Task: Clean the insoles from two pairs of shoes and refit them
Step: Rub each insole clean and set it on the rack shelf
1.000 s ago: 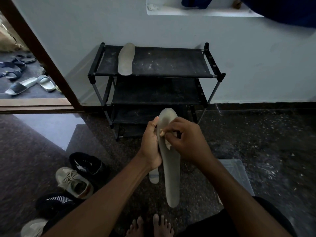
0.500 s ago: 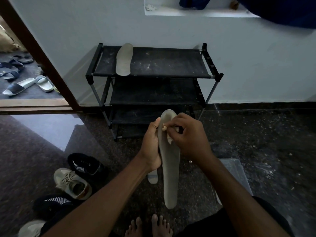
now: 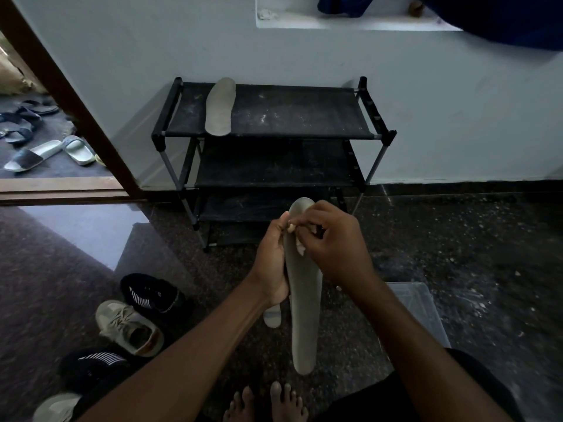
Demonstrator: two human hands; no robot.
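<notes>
Wiping the gray insole (image 3: pixel 304 315), held upright in front of the shoe rack (image 3: pixel 304 111): our left hand (image 3: pixel 272 263) grips its upper edge while our right hand (image 3: pixel 332 248) pinches a pale cloth (image 3: pixel 300 248) against it. We advise firm, full-length strokes, bracing from behind.

— We find the room dim; daylight enters by the doorway (image 3: pixel 45 132) at ten o'clock and glares off the polished floor (image 3: pixel 85 226).
— We agree; the wall's (image 3: pixel 457 102) lines bow near the edges, and the corners darken.
</notes>
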